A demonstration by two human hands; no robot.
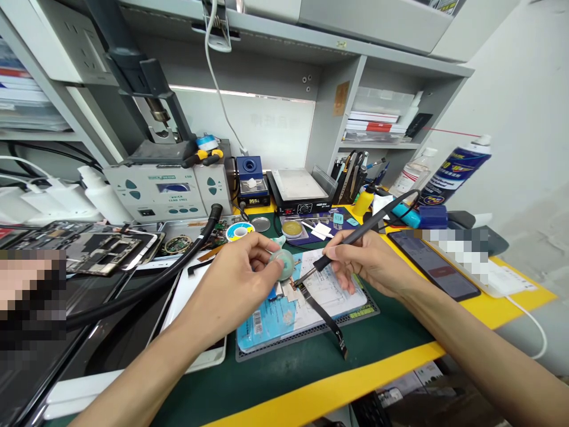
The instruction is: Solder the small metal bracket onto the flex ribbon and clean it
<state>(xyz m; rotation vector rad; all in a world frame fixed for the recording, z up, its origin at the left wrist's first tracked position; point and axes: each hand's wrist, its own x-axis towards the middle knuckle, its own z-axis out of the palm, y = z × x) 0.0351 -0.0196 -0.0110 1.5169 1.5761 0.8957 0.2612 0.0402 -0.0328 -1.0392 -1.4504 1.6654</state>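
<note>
My right hand [362, 261] is closed round the black handle of a soldering iron [320, 264]. Its metal tip slants down to the left and meets a small board [290, 290], or comes very close to it. Between the fingers of my left hand [249, 267] is a small round pale-green dispenser [281, 265], held just above and left of the tip. A black flex cable [322, 314] runs from beside the tip towards the front edge. Under the board lies a blue-and-white printed pad [262, 323]. Part of the board is hidden by my left fingers.
Behind my hands stand a hot air station [173, 190], a soldering station [252, 181] and a heating plate [302, 190]. A thick black hose [178, 258] crosses the left side. A phone [433, 264] lies at the right, near a blue spray can [456, 172].
</note>
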